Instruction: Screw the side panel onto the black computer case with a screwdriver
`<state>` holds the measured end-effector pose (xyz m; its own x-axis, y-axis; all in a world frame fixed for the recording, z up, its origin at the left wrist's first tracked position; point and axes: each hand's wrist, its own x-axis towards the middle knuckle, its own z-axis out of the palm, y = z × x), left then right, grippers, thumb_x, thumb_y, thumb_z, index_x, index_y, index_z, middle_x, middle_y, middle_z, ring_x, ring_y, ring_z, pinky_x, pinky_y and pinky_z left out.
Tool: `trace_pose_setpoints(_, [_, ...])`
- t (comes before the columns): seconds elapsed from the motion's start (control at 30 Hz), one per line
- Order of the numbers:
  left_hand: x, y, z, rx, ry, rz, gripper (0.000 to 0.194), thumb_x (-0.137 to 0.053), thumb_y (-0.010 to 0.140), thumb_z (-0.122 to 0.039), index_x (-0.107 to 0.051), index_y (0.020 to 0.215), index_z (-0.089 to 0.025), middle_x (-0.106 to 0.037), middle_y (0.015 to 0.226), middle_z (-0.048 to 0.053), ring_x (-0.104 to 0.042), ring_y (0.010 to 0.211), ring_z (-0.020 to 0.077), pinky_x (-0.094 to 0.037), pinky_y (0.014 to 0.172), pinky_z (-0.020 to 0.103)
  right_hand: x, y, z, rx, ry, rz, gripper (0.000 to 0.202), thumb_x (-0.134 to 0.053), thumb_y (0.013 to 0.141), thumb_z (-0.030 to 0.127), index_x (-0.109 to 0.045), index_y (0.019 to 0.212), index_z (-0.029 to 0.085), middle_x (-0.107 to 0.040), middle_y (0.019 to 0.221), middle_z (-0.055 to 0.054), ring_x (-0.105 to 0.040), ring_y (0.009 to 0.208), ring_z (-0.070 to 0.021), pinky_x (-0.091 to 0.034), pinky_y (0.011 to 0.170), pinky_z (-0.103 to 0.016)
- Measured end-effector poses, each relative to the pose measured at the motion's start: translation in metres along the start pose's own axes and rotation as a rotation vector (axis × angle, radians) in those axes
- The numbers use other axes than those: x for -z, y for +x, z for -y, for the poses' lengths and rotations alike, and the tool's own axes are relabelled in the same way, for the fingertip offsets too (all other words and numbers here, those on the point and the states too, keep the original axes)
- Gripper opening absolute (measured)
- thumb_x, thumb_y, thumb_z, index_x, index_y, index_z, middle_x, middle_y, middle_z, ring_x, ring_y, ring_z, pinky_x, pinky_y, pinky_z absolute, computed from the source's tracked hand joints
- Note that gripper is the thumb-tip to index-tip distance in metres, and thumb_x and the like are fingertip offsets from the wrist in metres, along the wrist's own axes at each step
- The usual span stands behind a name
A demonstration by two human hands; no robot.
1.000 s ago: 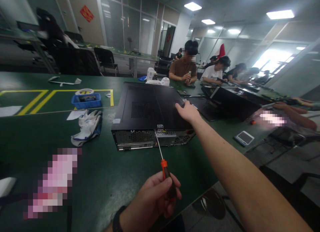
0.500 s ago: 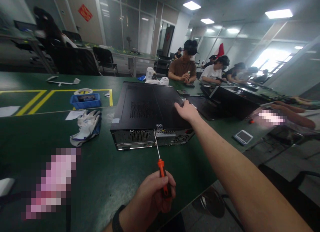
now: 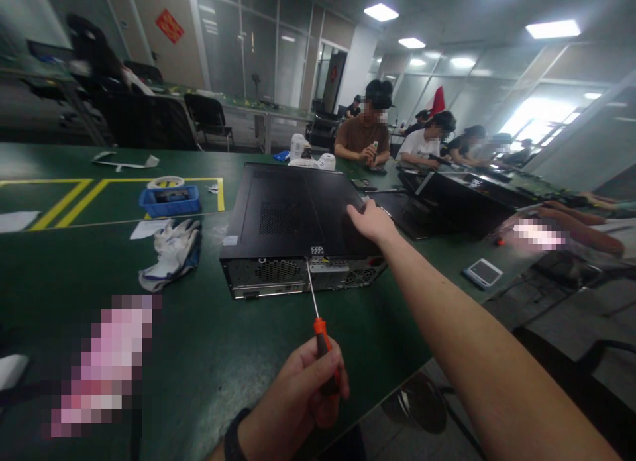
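Observation:
A black computer case (image 3: pixel 293 209) lies flat on the green table, its rear panel with vents and ports facing me. My left hand (image 3: pixel 311 381) is closed around the handle of an orange and black screwdriver (image 3: pixel 320 327). The screwdriver's thin shaft points away from me, and its tip meets the upper edge of the rear panel near the middle. Whatever the tip touches is too small to make out. At the case's right edge, my right hand (image 3: pixel 370 219) grips it with the thumb on top; the other fingers are largely hidden.
Left of the case lie work gloves (image 3: pixel 173 252), a blue bin (image 3: pixel 169 201) and a roll of tape (image 3: pixel 166 182). White devices (image 3: pixel 313 159) stand behind it. To the right are another opened case (image 3: pixel 462 199) and a phone-like device (image 3: pixel 483 273). Several people sit along the table.
The fingers and thumb of my left hand have shifted around the screwdriver handle, which looks turned. The tip stays at the same spot; my right hand and the case have not moved.

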<state>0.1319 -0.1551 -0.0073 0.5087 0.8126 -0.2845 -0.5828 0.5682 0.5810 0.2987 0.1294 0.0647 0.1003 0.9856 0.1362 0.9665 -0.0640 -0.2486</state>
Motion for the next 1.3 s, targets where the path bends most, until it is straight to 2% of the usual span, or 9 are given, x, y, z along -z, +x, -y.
trace_pose_setpoints(0.17, [0.006,0.001,0.002,-0.017,-0.035,0.063,0.034,-0.067,0.083,-0.045,-0.062,0.093,-0.013,-0.063,0.073,0.003,-0.046,0.048,0.0040,-0.026,0.045,0.018,-0.001,0.000,0.000,-0.008,-0.009,-0.011,0.074,-0.038,0.091,0.071,-0.049,0.132,0.010,-0.061,0.127,-0.025,-0.061,0.116,-0.0374,-0.046,0.098,-0.049])
trace_pose_setpoints(0.33, [0.003,0.003,0.004,-0.024,0.003,0.073,0.038,-0.073,0.080,-0.050,-0.054,0.089,-0.018,-0.061,0.071,-0.002,-0.039,0.040,0.0010,-0.021,0.041,0.018,0.000,0.000,0.000,-0.012,-0.009,-0.006,0.074,-0.038,0.091,0.071,-0.049,0.133,0.011,-0.061,0.127,-0.025,-0.060,0.117,-0.0371,-0.045,0.099,-0.050])
trace_pose_setpoints(0.43, [-0.001,0.003,0.003,-0.024,0.043,0.044,0.043,-0.070,0.080,-0.057,-0.047,0.084,-0.021,-0.059,0.066,-0.004,-0.035,0.037,0.0017,-0.019,0.039,0.019,-0.001,0.000,0.000,-0.005,-0.005,-0.007,0.074,-0.038,0.091,0.071,-0.049,0.132,0.011,-0.061,0.126,-0.025,-0.060,0.117,-0.0374,-0.045,0.099,-0.049])
trace_pose_setpoints(0.53, [-0.004,0.002,0.001,-0.021,0.056,0.013,0.042,-0.067,0.082,-0.057,-0.045,0.081,-0.021,-0.054,0.061,-0.006,-0.034,0.039,0.0029,-0.018,0.041,0.020,-0.002,0.002,-0.001,-0.002,-0.005,-0.017,0.075,-0.038,0.090,0.072,-0.050,0.132,0.011,-0.061,0.126,-0.025,-0.060,0.116,-0.0378,-0.046,0.099,-0.050])
trace_pose_setpoints(0.63, [-0.002,0.001,0.002,-0.027,0.027,0.011,0.035,-0.064,0.085,-0.052,-0.051,0.086,-0.019,-0.052,0.061,-0.005,-0.036,0.044,0.0042,-0.019,0.044,0.020,-0.003,0.003,-0.001,-0.014,-0.008,-0.021,0.075,-0.039,0.089,0.073,-0.050,0.132,0.013,-0.062,0.125,-0.024,-0.061,0.115,-0.0374,-0.046,0.098,-0.051])
trace_pose_setpoints(0.77, [0.004,0.001,0.004,-0.038,-0.077,0.083,0.033,-0.059,0.083,-0.047,-0.062,0.091,-0.015,-0.055,0.063,-0.001,-0.041,0.046,0.0059,-0.023,0.044,0.021,-0.003,0.003,-0.001,-0.012,-0.009,-0.015,0.075,-0.039,0.090,0.072,-0.049,0.133,0.012,-0.062,0.126,-0.024,-0.061,0.115,-0.0374,-0.046,0.098,-0.051])
trace_pose_setpoints(0.9, [0.006,0.001,0.005,-0.036,-0.092,0.109,0.033,-0.060,0.085,-0.044,-0.064,0.094,-0.013,-0.061,0.069,0.002,-0.046,0.046,0.0051,-0.027,0.045,0.019,-0.001,0.002,0.000,-0.013,-0.009,-0.011,0.075,-0.038,0.090,0.072,-0.049,0.134,0.012,-0.061,0.126,-0.024,-0.060,0.117,-0.0375,-0.046,0.099,-0.050])
trace_pose_setpoints(1.03, [0.003,0.003,0.005,-0.023,-0.044,0.099,0.036,-0.068,0.084,-0.048,-0.058,0.096,-0.015,-0.065,0.078,0.002,-0.049,0.046,0.0035,-0.030,0.044,0.017,-0.001,0.000,0.000,-0.017,-0.011,-0.009,0.076,-0.038,0.090,0.072,-0.048,0.135,0.012,-0.061,0.127,-0.024,-0.060,0.117,-0.0377,-0.046,0.098,-0.050])
trace_pose_setpoints(1.3, [0.002,0.006,0.008,-0.056,0.025,0.066,0.045,-0.072,0.079,-0.057,-0.044,0.085,-0.021,-0.061,0.064,-0.004,-0.040,0.038,0.0023,-0.024,0.039,0.017,0.001,-0.001,0.001,-0.015,-0.011,-0.004,0.075,-0.038,0.090,0.072,-0.048,0.134,0.012,-0.061,0.127,-0.024,-0.060,0.117,-0.0368,-0.045,0.099,-0.050])
